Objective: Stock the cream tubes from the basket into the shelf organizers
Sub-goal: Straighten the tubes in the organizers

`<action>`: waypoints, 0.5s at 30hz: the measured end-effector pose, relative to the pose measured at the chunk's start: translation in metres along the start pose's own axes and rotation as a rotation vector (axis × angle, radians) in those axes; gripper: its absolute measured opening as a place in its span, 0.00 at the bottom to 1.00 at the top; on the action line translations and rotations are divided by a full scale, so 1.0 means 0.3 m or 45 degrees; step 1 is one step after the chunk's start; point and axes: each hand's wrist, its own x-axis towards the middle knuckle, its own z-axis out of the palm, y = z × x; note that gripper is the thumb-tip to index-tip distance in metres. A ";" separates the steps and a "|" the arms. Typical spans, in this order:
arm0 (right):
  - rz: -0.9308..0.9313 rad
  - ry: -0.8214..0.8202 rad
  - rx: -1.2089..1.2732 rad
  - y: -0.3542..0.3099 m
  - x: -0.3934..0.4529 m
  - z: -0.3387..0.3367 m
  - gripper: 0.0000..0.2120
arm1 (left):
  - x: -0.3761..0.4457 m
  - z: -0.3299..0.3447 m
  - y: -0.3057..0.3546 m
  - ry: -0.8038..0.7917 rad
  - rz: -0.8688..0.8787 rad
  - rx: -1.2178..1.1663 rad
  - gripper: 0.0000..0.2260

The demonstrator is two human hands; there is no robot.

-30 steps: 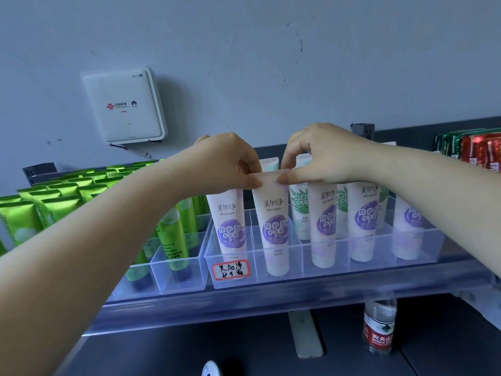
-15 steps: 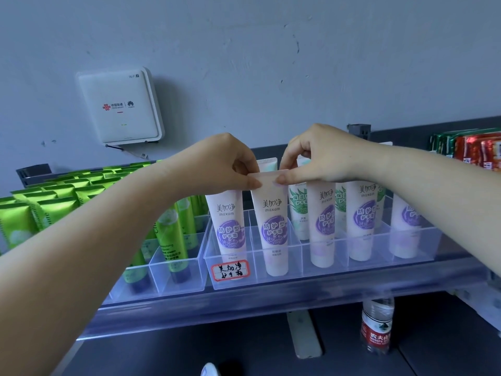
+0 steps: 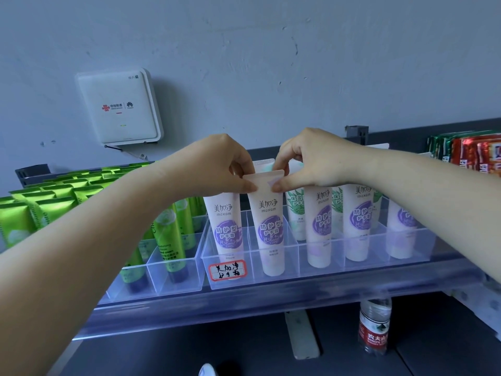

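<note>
A white cream tube with a purple label [image 3: 268,229] stands upright in the second slot of a clear shelf organizer [image 3: 273,279]. My left hand [image 3: 217,166] pinches the left corner of its flat crimped top. My right hand [image 3: 311,161] pinches the right corner. More purple-label tubes [image 3: 320,226] stand in the neighbouring slots, one of them [image 3: 225,226] in the leftmost slot above a handwritten red-bordered label [image 3: 227,270]. Tubes with green leaf labels [image 3: 296,210] stand behind them. The basket is out of view.
Green tubes [image 3: 170,240] fill clear organizers on the left of the shelf. Red and green packets [image 3: 474,153] stand at the far right. A white router box [image 3: 119,107] hangs on the wall. A water bottle [image 3: 374,324] stands on the lower level below the shelf.
Both hands stay pinching the same tube's top. The tube now stands slightly straighter in its slot; little else moved.
</note>
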 end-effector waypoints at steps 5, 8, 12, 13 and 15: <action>0.027 0.011 0.000 0.004 -0.001 0.001 0.08 | -0.003 -0.003 0.002 0.004 -0.030 0.002 0.05; 0.024 0.007 0.004 0.008 0.000 0.001 0.08 | -0.007 -0.003 0.002 0.008 -0.036 0.006 0.05; 0.009 0.002 -0.004 0.008 -0.002 -0.003 0.07 | -0.011 -0.001 0.008 0.016 -0.055 0.018 0.05; -0.001 0.008 -0.002 0.007 -0.004 -0.009 0.07 | -0.012 -0.004 0.010 0.043 -0.058 -0.002 0.05; -0.016 0.052 0.020 0.011 -0.010 -0.028 0.08 | -0.012 -0.017 0.014 0.145 -0.063 -0.068 0.04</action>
